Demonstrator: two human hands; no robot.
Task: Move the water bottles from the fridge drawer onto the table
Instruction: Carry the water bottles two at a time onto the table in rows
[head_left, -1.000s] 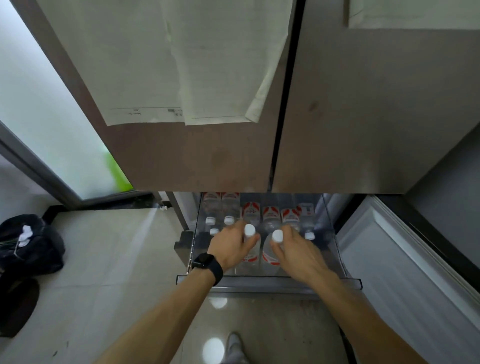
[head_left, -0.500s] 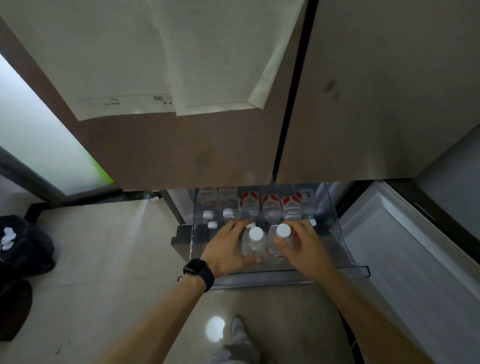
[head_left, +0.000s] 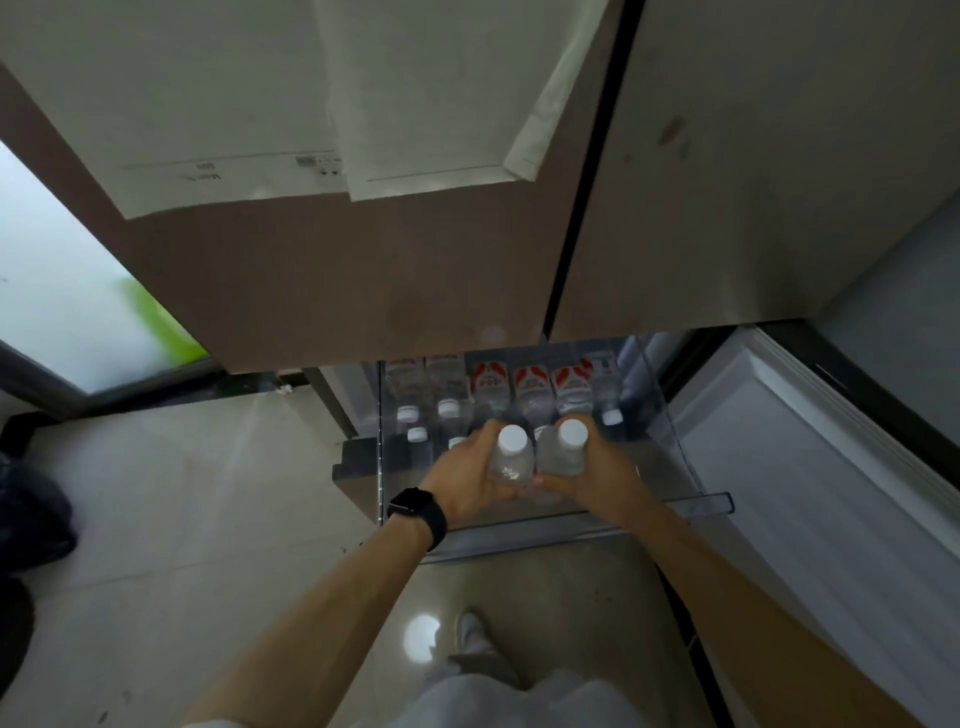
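The fridge fills the upper view, its two brown upper doors closed, with white paper sheets stuck to the left one. Below it lies a pale tiled floor, and on the right a white lower door stands swung open. The clear fridge drawer is pulled out under the upper doors. Rows of water bottles stand upright in it, several with red-and-white labels at the back and white caps in front. Both bare forearms reach down over the drawer's front part. The left grip is curled round the body of one clear bottle, and the right grip is wrapped round a second bottle. The two held bottles are upright with white caps on top. They are side by side, touching or nearly so, and stand higher than the other caps in the drawer. A black watch sits on the left wrist. A dark bag lies at the left edge of the floor, and a light shoe shows below the drawer.
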